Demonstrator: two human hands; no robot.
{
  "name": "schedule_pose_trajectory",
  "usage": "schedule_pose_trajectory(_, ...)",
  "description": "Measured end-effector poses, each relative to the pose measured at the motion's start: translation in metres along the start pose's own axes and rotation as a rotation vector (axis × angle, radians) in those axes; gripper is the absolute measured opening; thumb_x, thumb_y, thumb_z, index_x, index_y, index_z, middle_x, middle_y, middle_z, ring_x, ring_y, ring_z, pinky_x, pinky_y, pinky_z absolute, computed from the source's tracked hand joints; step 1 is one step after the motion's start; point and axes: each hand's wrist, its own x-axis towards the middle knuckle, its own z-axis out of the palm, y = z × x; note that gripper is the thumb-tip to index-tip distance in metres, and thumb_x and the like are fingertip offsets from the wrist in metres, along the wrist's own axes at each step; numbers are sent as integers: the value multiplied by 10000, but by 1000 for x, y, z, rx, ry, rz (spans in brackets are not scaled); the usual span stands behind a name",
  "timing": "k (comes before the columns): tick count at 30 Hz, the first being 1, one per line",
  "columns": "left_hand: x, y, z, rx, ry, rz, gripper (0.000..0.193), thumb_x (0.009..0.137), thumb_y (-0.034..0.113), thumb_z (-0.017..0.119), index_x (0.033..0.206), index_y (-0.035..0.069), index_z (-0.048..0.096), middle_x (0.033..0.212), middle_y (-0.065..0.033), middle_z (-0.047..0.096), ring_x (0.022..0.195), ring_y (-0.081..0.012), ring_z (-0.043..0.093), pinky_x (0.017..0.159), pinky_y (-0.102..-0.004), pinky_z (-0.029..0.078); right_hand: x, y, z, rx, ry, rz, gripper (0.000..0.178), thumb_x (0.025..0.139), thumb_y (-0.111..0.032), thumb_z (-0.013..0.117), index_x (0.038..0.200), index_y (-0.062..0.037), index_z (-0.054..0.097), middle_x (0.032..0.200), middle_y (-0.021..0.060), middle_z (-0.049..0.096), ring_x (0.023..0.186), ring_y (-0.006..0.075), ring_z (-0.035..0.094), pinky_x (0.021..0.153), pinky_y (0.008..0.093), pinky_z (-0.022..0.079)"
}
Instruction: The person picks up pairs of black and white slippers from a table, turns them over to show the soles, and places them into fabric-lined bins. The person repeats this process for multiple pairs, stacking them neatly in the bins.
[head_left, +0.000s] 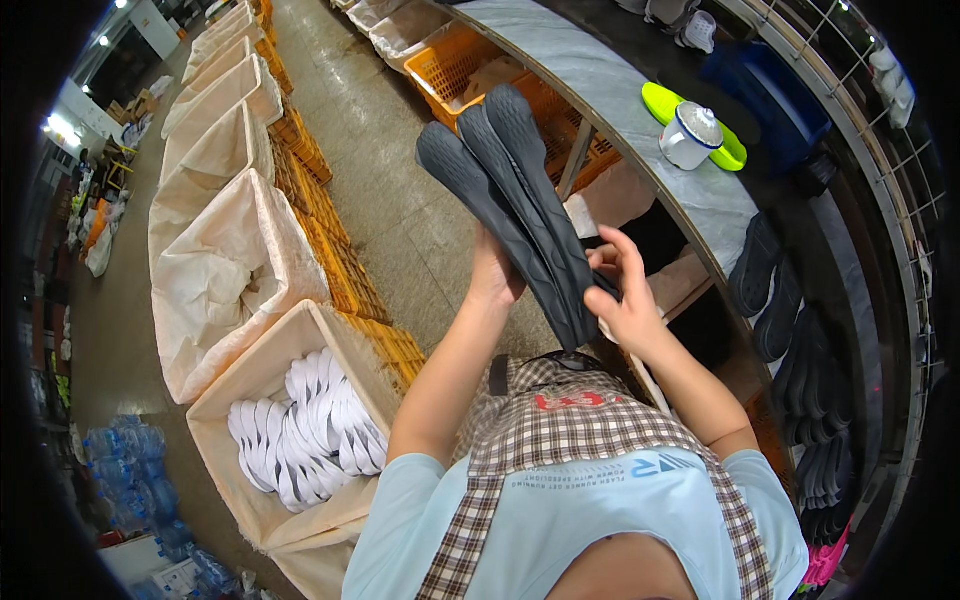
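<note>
Fingers (630, 250) of the right hand (633, 300) are bent and parted at a stack of long, dark grey, foam-like shoe soles (510, 190); whether they pinch, I cannot tell. The left hand (492, 270) grips this stack from its left side, near the long, grey-topped desk (580, 70).

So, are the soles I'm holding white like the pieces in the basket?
No, the soles are dark, but the pieces in the basket are white.

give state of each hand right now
Left hand: holding the dark soles.
Right hand: partly curled at their right side; whether it grips them cannot be told.
</note>
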Motion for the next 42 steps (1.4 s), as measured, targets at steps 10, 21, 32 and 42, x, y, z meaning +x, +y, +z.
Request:
schedule_pose_trajectory(10,-13,-15,7,-112,22,-152,566,903,457,541,1271,35,455,1149,-97,583,1020,-193,606,882,-343,524,17,-6,-4,590,-118,299,705,787,-261,637,1365,-23,313,1324,142,375,1281,244,336,1072,363,260)
schedule_pose_trajectory(21,-18,-29,4,-146,125,-141,503,903,413,564,1190,5,500,1092,-107,604,963,-201,625,850,-342,544,17,0,6,623,-39,488,609,840,-241,599,1348,-19,346,1341,143,367,1242,235,392,1043,338,327)
schedule_pose_trajectory(32,-16,-30,-6,-185,92,-139,492,925,349,555,1307,90,384,1221,-85,529,1082,-219,565,921,-377,502,11,5,3,576,-50,455,676,803,-271,627,1361,-31,331,1358,158,339,1296,256,325,1071,370,270)
schedule_pose_trajectory(42,-20,-26,-1,-12,41,-78,531,946,193,527,1404,199,258,1352,-83,424,1203,-253,482,994,-418,450,22,12,-14,139,-122,286,868,735,-316,759,1420,-25,313,1364,185,319,1312,304,304,1095,393,245)
